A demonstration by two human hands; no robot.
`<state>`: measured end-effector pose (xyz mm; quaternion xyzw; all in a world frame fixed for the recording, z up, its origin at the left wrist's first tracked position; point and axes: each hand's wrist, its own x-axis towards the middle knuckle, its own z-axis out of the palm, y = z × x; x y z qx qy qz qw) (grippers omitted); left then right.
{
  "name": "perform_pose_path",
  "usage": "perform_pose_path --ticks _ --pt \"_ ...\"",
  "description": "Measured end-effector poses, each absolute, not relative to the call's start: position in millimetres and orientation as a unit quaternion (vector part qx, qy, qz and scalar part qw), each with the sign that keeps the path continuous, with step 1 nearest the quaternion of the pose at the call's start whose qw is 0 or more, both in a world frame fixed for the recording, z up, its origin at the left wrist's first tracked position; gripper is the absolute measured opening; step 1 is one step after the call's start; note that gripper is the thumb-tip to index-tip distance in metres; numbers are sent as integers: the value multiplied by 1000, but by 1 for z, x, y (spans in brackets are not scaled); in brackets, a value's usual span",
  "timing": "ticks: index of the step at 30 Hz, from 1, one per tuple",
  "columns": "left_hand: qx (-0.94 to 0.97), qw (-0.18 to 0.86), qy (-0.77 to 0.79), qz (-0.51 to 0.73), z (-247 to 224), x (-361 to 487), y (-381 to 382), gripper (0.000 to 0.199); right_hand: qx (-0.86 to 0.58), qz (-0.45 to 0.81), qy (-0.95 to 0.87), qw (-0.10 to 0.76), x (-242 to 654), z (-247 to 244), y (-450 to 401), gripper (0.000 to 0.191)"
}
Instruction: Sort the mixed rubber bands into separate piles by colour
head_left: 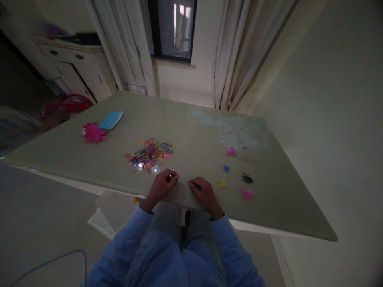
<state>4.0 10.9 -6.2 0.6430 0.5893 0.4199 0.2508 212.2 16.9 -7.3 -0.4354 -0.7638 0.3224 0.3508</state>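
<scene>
My left hand (164, 184) rests at the table's near edge with its fingers curled and pressed together. A small bright spot shows at its fingertips, too small to name. Facing it, a short gap away, my right hand (206, 192) is also closed, thumb against the fingers; what it may hold is hidden. Just beyond the left hand lies a mixed heap of small coloured bands (151, 153). To the right of my right hand are small one-colour clusters: yellow (222, 183), blue (226, 169), black (247, 177) and pink (247, 194).
Another bright pink bit (230, 151) sits farther back on the greenish table (185, 127). Toward the far left lie a blue face mask (111, 119) and a crumpled magenta piece (94, 132). A cabinet (72, 67), curtains and a window stand behind the table.
</scene>
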Motion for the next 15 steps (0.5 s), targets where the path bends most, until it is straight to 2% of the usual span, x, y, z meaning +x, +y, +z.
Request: perform_pose_path --ticks 3,9,15 --pt "681 220 558 420 -15 -7 5 19 -459 324 -757 333 209 -2 21 15" --pt "689 233 553 407 -16 -2 7 16 -474 303 -775 287 180 12 58 19" --pt "682 257 526 439 -19 -5 0 17 -494 205 -828 170 129 22 123 23"
